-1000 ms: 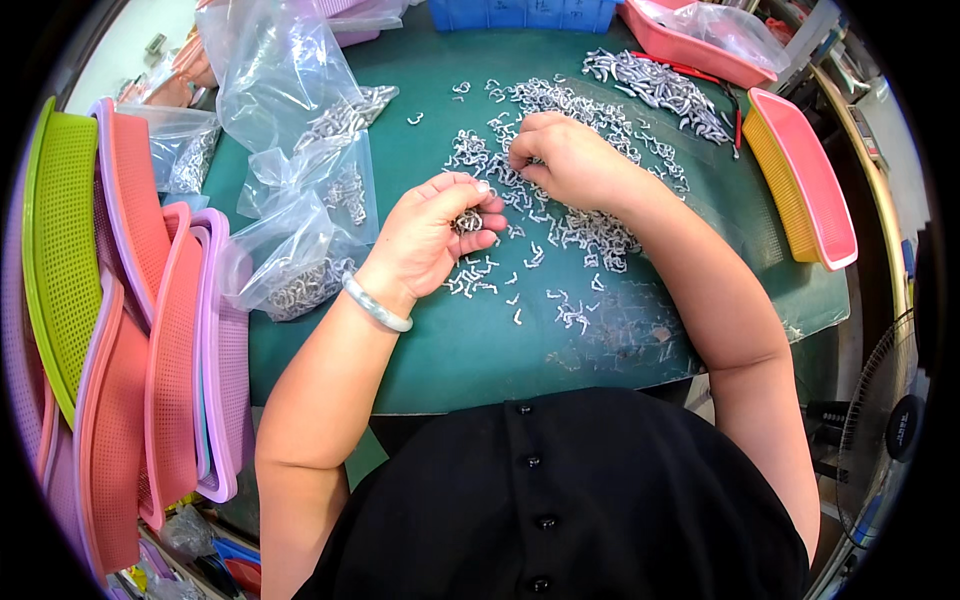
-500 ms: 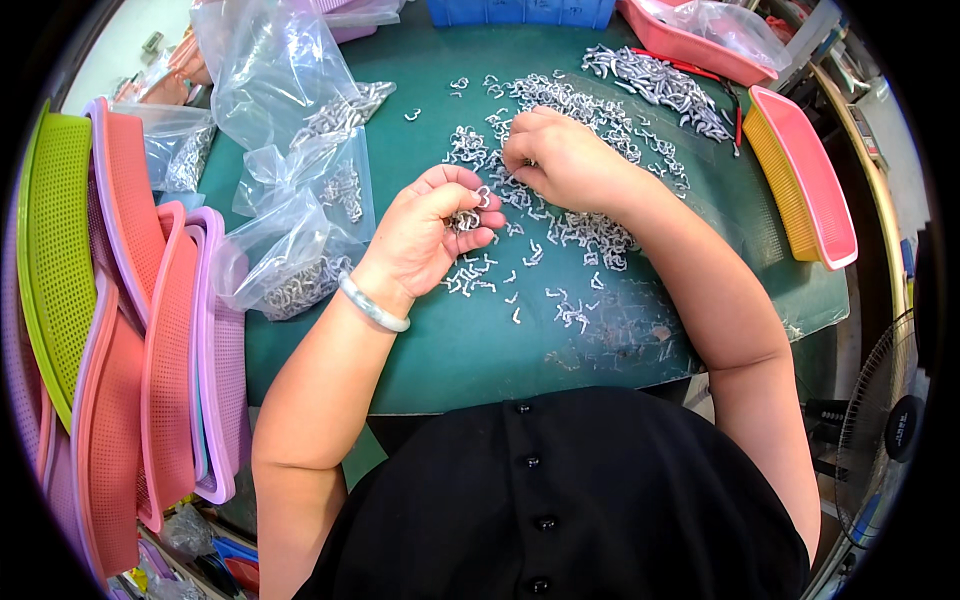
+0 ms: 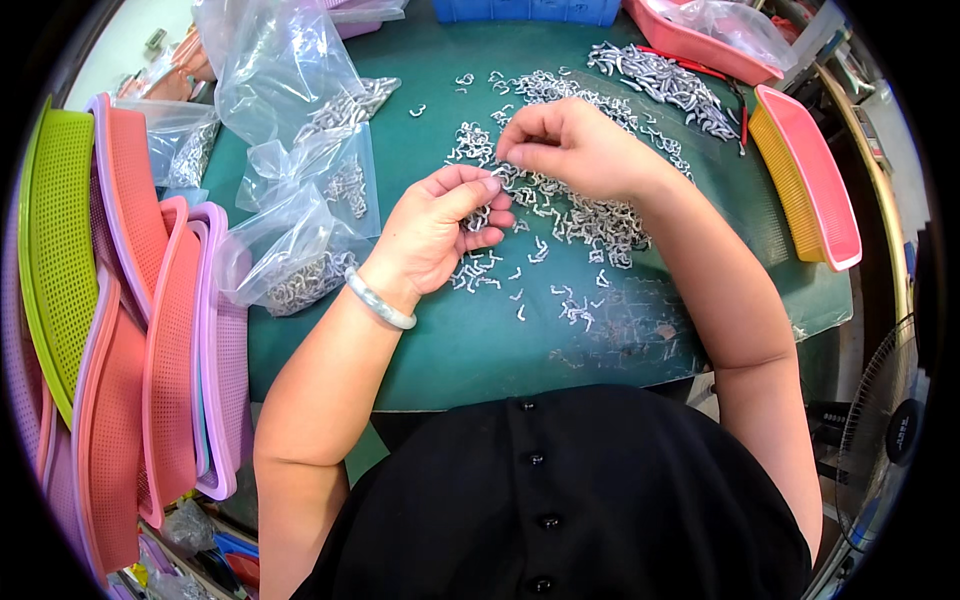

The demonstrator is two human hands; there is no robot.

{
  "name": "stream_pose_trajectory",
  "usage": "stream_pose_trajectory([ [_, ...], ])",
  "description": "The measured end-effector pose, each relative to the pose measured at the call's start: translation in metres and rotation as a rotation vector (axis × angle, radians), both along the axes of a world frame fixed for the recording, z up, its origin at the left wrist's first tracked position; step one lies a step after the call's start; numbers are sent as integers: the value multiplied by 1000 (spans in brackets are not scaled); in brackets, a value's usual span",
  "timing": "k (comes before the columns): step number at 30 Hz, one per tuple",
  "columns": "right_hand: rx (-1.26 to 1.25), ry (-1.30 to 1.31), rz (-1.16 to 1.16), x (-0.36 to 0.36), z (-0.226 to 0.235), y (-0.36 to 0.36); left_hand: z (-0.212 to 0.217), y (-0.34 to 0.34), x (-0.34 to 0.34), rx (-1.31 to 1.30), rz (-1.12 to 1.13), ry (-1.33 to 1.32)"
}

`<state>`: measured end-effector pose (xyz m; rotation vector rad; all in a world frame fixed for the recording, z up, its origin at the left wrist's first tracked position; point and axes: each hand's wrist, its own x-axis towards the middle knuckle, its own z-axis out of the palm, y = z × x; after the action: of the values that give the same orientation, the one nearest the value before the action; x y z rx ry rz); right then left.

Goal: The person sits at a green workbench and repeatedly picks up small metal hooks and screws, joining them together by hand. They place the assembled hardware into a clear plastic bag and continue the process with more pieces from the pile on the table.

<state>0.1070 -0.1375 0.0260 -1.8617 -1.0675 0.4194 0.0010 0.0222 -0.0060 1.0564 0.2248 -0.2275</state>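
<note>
My left hand [image 3: 445, 215], with a pale bangle [image 3: 380, 299] on its wrist, is closed around several small silvery curved metal pieces [image 3: 479, 219]. Its thumb and forefinger pinch at the edge of another such piece. My right hand [image 3: 570, 148] is just beyond and to the right, fingertips pinched close to the left thumb tip. What the right fingers hold is too small to make out. Beneath and around both hands a loose pile of curved metal pieces [image 3: 605, 222] spreads over the green tabletop [image 3: 450, 360].
A heap of longer grey pieces [image 3: 665, 85] lies far right beside red-handled pliers [image 3: 742, 125]. Pink and yellow baskets [image 3: 805, 180] stand at the right edge. Clear bags of metal parts [image 3: 300, 265] lie left, next to stacked coloured baskets [image 3: 120, 350]. A blue crate [image 3: 525, 10] stands at the back.
My right hand has come from the pile toward my left hand, its fingertips now meeting near the left thumb. My left hand has shifted slightly right, and its thumb has closed down.
</note>
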Motion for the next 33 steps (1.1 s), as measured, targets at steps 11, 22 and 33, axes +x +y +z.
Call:
stream_pose_trajectory([
  [11,-290,-615,-23,12,-18,-9,2,-3,-1,29,12,5],
  [22,-277,-661,-26,11,-15,-8,-2,7,2,-197,4,-28],
  [33,-331,-723,-46,15,-20,-5,0,6,1,-213,1,-29],
])
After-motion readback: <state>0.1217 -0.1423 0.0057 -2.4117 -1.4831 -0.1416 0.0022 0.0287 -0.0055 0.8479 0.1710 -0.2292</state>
